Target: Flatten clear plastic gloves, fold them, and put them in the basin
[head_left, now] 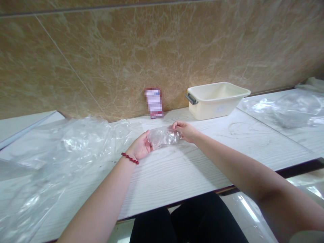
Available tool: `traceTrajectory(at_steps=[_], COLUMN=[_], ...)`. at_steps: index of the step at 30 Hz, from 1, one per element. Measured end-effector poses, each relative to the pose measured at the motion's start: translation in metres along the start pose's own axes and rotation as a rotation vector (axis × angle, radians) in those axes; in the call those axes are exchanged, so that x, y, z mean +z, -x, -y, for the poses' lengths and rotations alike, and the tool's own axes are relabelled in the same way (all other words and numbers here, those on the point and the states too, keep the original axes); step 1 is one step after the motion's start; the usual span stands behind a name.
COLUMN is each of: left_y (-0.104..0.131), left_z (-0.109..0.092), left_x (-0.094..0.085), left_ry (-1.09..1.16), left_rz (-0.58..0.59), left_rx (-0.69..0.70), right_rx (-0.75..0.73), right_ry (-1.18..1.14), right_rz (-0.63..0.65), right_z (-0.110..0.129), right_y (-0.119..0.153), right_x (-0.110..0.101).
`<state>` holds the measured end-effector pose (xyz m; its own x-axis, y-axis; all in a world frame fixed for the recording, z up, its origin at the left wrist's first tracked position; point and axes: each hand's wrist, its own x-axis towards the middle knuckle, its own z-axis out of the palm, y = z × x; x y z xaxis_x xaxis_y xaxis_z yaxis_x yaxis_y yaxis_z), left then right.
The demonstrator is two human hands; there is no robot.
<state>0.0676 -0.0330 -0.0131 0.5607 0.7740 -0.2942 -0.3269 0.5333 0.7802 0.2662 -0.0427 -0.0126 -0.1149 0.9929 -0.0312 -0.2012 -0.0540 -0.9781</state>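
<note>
Between my two hands a small clear plastic bag [164, 136] is held above the white wood-grain table. My left hand [142, 145], with a red bead bracelet [130, 158] on its wrist, grips the bag's left end. The fingertips of my right hand [185, 131] pinch its right end. Something clear and shiny appears to be inside the bag, but I cannot make out what it is.
Large crumpled clear plastic sheeting [76, 145] covers the table's left side. A cream plastic tub [215, 106] with a grey handle stands by the marble wall [126, 57]. Beside it a blurred phone-like item [154, 103] leans. More clear plastic [296, 108] lies at right.
</note>
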Motion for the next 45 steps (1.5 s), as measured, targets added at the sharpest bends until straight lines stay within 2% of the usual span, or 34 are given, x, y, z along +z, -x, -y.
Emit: traceTrajectory(at_steps=[5, 13, 20, 27, 32, 36, 40, 45], left_y=[-0.0007, -0.0002, -0.0015, 0.0005, 0.0017, 0.001, 0.0019, 0.0025], left_z=[0.0019, 0.002, 0.0024, 0.0009, -0.0007, -0.0011, -0.0009, -0.0004], left_x=[-0.0008, -0.003, -0.0039, 0.0002, 0.0006, -0.0019, -0.0013, -0.0012], left_ry=[0.028, -0.052, -0.101, -0.11, -0.085, -0.073, -0.085, -0.097], left_rz=[-0.043, -0.038, -0.095, -0.122, -0.083, -0.063, -0.031, -0.015], left_rx=[0.011, 0.122, 0.198, 0.249, 0.258, 0.271, 0.271, 0.269], right_rx=[-0.008, -0.051, -0.038, 0.054, 0.029, 0.037, 0.061, 0.046], right_ry=[0.056, -0.105, -0.147, 0.011, 0.03, 0.067, 0.173, 0.32], right_rz=[-0.035, 0.023, -0.055, -0.057, -0.006, -0.019, -0.046, -0.005], right_z=[-0.0034, -0.0018, -0.0008, -0.0009, -0.0017, -0.0042, -0.0061, -0.0033], right_y=[-0.0027, -0.0023, -0.0031, -0.0031, -0.0021, -0.0032, -0.0041, -0.0004], right_x=[-0.0016, -0.0031, -0.0026, 0.0004, 0.0002, -0.0006, -0.0018, -0.0021])
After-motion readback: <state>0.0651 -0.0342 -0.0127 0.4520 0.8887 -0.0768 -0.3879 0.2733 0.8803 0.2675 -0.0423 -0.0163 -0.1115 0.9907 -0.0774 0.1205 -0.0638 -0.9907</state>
